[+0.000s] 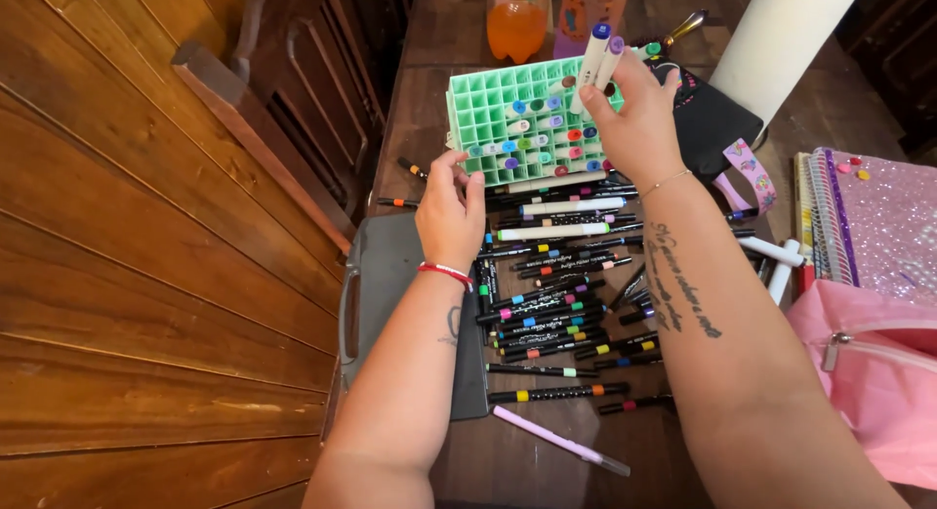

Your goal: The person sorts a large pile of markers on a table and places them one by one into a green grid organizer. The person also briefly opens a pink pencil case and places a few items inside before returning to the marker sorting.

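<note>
A green grid marker holder (488, 109) leans upright on the dark wooden table (429, 99), with several markers standing in its lower cells. My right hand (634, 119) is raised in front of the holder's top right corner and grips two white markers (597, 55), one with a blue cap and one with a purple cap. My left hand (449, 211) rests at the holder's lower left edge, fingers curled against it. Below both hands lies a pile of black and white markers (556, 304).
A grey case (376, 285) lies under my left forearm. An orange drink bottle (515, 21) and a white paper roll (776, 40) stand behind the holder. A black pouch (717, 119), a glittery pink notebook (883, 216) and a pink bag (874, 372) sit at right.
</note>
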